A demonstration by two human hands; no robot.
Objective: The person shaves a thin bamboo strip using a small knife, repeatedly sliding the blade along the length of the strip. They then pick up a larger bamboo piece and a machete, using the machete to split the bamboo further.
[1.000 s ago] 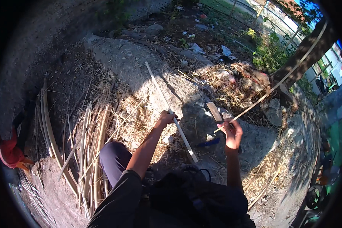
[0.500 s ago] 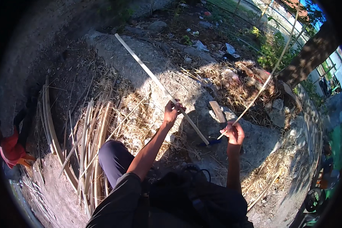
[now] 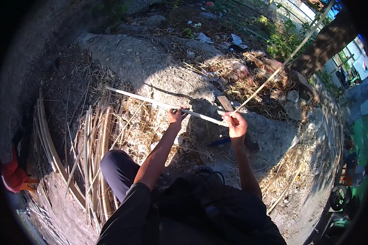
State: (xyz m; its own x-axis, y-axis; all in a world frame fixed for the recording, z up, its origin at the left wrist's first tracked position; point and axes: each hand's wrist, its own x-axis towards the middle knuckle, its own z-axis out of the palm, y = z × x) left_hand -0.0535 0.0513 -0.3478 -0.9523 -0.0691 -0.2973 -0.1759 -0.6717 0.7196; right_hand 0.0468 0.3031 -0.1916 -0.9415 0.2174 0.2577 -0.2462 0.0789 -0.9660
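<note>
My left hand is closed around a pale bamboo strip near its middle, and the strip slants gently down toward the right. In my right hand the fingers pinch the near end of a longer, thinner bamboo strip, which runs up and away to the far right. The two strips come together at my right fingertips; whether that hand grips both ends I cannot tell. Just beyond it, a flat piece of wood leans on the rock. A blue object, partly in shadow, lies below the strips.
A large rock slab spans the area ahead, with dry straw and shavings around it. Several long bamboo strips are heaped at my left knee. A tree trunk rises at the far right. A person in red is at the far left.
The strip in my left hand has swung from a steep slant to a flatter one. My right hand has moved up and left, bringing the two strips' near ends together.
</note>
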